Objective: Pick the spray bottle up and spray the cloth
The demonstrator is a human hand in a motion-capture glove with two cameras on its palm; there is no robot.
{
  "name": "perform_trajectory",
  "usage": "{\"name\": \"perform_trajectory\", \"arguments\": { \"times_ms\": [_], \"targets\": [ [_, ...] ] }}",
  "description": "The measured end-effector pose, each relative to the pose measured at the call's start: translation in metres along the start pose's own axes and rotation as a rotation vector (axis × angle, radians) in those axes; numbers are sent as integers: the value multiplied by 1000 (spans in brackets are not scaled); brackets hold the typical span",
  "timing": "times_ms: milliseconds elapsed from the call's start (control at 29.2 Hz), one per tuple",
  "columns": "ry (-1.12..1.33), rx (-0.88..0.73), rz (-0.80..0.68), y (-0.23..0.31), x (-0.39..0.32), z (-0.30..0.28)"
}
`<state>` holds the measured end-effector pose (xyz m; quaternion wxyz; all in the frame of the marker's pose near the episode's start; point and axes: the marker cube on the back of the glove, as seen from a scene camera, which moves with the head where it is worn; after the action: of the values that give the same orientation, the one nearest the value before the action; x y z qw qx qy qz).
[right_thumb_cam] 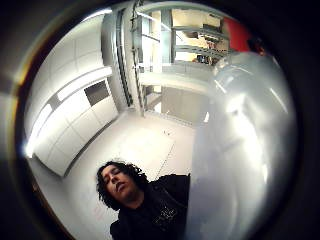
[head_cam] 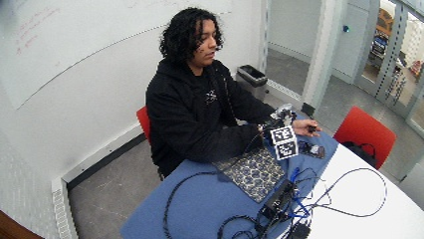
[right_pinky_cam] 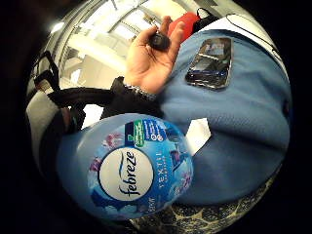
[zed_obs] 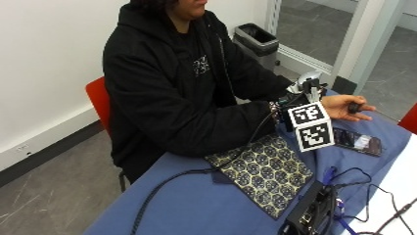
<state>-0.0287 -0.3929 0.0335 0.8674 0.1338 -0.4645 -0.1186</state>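
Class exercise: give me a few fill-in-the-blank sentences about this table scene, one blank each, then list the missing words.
1. The brand name printed on the spray bottle is ____.
2. The patterned cloth lies on a table cover whose colour is ____.
3. The bare hand holds a small ____ object.
4. Lying flat on the cover beside the bare hand is a ____.

Missing words: febreze; blue; black; phone

I see the spray bottle (right_pinky_cam: pixel 134 168) up in the air above the cloth (zed_obs: pixel 267 171). It is pale blue with a round white Febreze label and pink flowers. Its grey spray head (zed_obs: pixel 306 81) points up. The cloth is dark with gold shapes and lies flat under the bottle.
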Motion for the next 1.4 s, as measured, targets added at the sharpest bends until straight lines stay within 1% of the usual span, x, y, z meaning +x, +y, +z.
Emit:
{"name": "perform_trajectory", "arguments": {
  "times_ms": [514,651,822,959,1199,1302,1405],
  "targets": [
    [-5,10,-3,1,4,2],
    [-22,13,52,4,3,0],
    [-27,-59,166,19,4,-5],
    [66,-112,212,35,4,-21],
    [223,-202,256,75,-12,-67],
    [309,-204,244,85,-26,-84],
    [402,-166,191,74,-45,-101]
  ]
}}
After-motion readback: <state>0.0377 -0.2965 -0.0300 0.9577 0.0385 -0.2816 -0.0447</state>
